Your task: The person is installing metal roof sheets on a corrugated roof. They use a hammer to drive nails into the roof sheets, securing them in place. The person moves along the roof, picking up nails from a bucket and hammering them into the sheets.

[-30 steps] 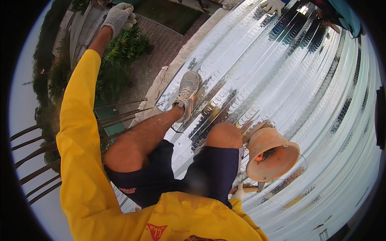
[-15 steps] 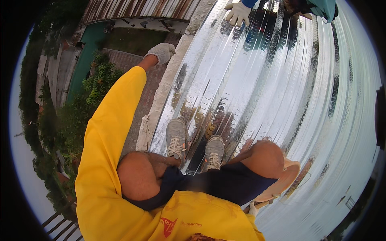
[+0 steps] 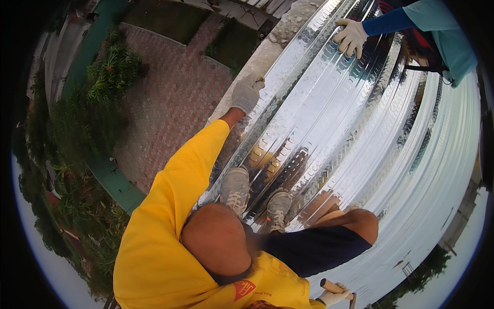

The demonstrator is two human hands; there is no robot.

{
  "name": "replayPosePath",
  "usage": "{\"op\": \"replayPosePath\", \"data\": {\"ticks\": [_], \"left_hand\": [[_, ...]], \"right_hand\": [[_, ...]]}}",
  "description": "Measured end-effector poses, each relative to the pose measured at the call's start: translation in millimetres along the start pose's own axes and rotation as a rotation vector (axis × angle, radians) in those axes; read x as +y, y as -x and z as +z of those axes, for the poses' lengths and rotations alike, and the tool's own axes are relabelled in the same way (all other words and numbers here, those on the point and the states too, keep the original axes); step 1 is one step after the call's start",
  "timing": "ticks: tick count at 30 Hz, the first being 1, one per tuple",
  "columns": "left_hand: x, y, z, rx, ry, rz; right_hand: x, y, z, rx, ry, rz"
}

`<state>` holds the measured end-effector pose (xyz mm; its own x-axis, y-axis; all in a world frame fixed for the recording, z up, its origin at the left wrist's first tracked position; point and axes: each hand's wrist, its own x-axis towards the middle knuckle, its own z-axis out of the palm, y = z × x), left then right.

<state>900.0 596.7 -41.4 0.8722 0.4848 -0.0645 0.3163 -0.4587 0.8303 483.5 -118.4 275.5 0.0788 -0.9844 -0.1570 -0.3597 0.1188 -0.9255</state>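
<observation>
My left hand [image 3: 248,93], in a light knitted glove, is at the long outer edge of the shiny ribbed metal roofing sheet [image 3: 309,103]. Its fingers are curled together, and whatever they may hold is too small or hidden to name. Low in the view, near my right hip, my gloved right hand [image 3: 334,295] grips a tool by its wooden handle [image 3: 329,284]; its head does not show clearly. Both my shoes [image 3: 235,190] rest on the sheet, and my knees are bent.
A co-worker's gloved hand [image 3: 351,37] lies spread on the sheet at the top, below a blue sleeve [image 3: 388,21]. A rough concrete ledge [image 3: 275,46] borders the sheet. Beyond it the roof drops to a paved yard [image 3: 159,92] with bushes [image 3: 116,67].
My left hand has moved from beyond the ledge to the sheet's edge. The wooden handle in my right hand now shows more plainly. The co-worker leans further in; my view has shifted.
</observation>
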Motion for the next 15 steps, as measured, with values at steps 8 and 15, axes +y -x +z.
{"op": "replayPosePath", "data": {"ticks": [8,15], "left_hand": [[-8.4,44.8,19.2,-0.02,-0.218,0.479],[-28.2,59.1,27.3,-0.152,-0.263,0.511]], "right_hand": [[-222.4,241.7,241.8,-0.49,0.17,-0.598],[-214.4,216.0,341.3,-1.435,-0.25,-0.08]]}}
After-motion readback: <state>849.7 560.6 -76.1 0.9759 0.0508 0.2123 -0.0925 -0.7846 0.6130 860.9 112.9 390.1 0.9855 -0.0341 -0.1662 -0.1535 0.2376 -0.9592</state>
